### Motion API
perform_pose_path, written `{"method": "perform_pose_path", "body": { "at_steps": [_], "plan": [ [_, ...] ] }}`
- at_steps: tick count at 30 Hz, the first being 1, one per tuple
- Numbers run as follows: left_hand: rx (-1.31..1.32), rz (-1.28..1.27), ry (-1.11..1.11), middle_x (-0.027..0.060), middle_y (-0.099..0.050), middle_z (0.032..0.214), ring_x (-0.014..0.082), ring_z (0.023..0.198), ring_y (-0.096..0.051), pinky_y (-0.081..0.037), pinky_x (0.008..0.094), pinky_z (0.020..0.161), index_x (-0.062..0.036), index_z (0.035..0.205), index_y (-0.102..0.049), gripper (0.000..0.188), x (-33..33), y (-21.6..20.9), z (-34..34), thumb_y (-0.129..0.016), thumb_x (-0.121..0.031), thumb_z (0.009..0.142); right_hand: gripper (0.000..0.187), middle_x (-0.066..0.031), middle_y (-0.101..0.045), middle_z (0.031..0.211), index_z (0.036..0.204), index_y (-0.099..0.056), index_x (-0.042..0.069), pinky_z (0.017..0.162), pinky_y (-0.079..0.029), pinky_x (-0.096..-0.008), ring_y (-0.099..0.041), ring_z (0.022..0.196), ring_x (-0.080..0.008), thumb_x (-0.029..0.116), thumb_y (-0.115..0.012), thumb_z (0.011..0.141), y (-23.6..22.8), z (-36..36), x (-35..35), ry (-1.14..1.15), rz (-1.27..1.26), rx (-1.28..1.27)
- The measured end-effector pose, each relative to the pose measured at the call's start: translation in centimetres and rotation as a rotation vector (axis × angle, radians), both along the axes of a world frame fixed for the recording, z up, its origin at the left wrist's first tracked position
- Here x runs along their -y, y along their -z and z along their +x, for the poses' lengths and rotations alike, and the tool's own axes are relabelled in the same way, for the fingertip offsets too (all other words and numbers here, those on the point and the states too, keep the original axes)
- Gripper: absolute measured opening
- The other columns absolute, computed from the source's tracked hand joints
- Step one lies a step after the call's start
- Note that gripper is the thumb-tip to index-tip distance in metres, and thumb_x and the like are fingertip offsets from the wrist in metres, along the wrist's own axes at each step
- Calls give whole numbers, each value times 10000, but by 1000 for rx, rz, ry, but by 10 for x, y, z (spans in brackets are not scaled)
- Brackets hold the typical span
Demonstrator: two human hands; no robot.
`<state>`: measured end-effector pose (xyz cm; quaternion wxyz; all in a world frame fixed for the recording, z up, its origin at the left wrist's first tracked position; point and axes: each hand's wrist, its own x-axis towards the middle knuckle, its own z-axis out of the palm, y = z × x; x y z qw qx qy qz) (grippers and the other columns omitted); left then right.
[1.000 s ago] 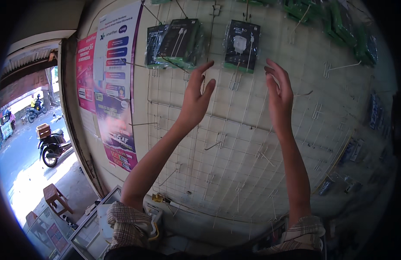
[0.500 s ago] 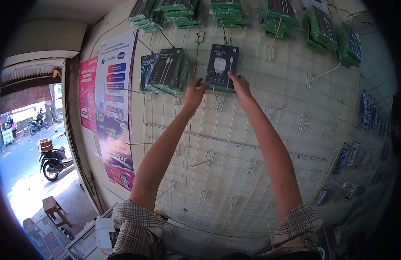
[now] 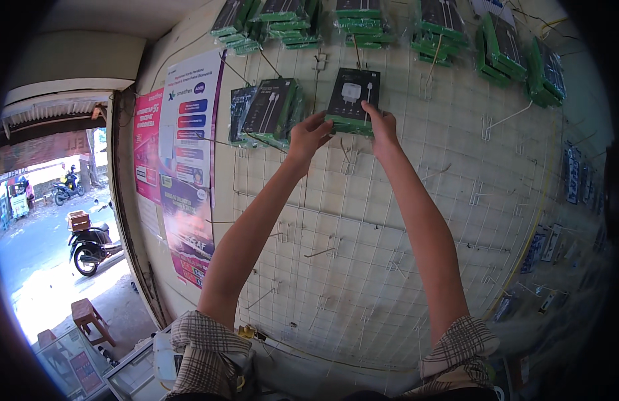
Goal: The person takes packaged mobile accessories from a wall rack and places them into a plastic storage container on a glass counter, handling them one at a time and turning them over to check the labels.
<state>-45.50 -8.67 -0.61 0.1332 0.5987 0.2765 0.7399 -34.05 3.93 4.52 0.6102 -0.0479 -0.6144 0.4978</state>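
Observation:
A black charger box (image 3: 345, 112) with a green underside and a white plug and cable pictured on its front hangs at the wire grid, tilted so its bottom edge shows. My right hand (image 3: 382, 127) grips its right side, thumb lying on the front and the other fingers hidden. At the lower left corner, my left hand (image 3: 310, 139) has its fingers curled against the box's edge; their tips are partly hidden. Just left of that hand hang wrapped black-and-green cable boxes (image 3: 269, 110).
More green-edged boxes (image 3: 360, 21) hang in a row along the top. Bare metal hooks (image 3: 321, 252) jut from the wire grid (image 3: 363, 267). Posters (image 3: 184, 147) cover the wall at left, beside a doorway with a parked motorbike (image 3: 89, 247) and a wooden stool (image 3: 87, 314) outside.
The view has shifted, so the wall sits a little farther right. The charger box now leans more, with more of its green underside showing. Both hands stay on it.

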Motion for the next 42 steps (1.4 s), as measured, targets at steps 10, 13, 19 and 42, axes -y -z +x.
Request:
{"method": "perform_pose_path", "body": {
  "at_steps": [10,13,19,42],
  "plan": [
    [23,-32,-21,75,-535,1067,144,977,-515,-402,298,893,29,1212,-404,453,5,-5,-6,-514,-233,859,537,-121,-550,977,1055,-443,-49,753,-426,-291,-543,860,-168,257,-698,693,2,3,52,265,125,-98],
    [37,35,50,90,-531,1080,148,954,-529,-447,282,828,51,1206,-402,478,18,0,2,-554,-208,835,582,-143,-545,1004,1075,-431,-49,781,-419,-299,-541,894,-189,277,-705,679,3,10,64,245,197,-120],
    [16,110,27,62,-533,1077,123,975,-510,-408,281,854,1,1223,-407,439,51,2,9,-522,-213,858,570,-142,-563,983,1077,-437,-42,766,-421,-276,-548,873,-172,281,-701,690,8,19,109,246,342,-209],
    [158,-485,-643,151,-517,1079,186,940,-554,-480,288,752,14,1248,-258,629,294,298,-98,-640,-120,767,703,-109,-424,995,1244,-267,16,821,-411,-308,-475,978,-186,183,-699,716,362,-141,237,-603,167,509]
  ]
}}
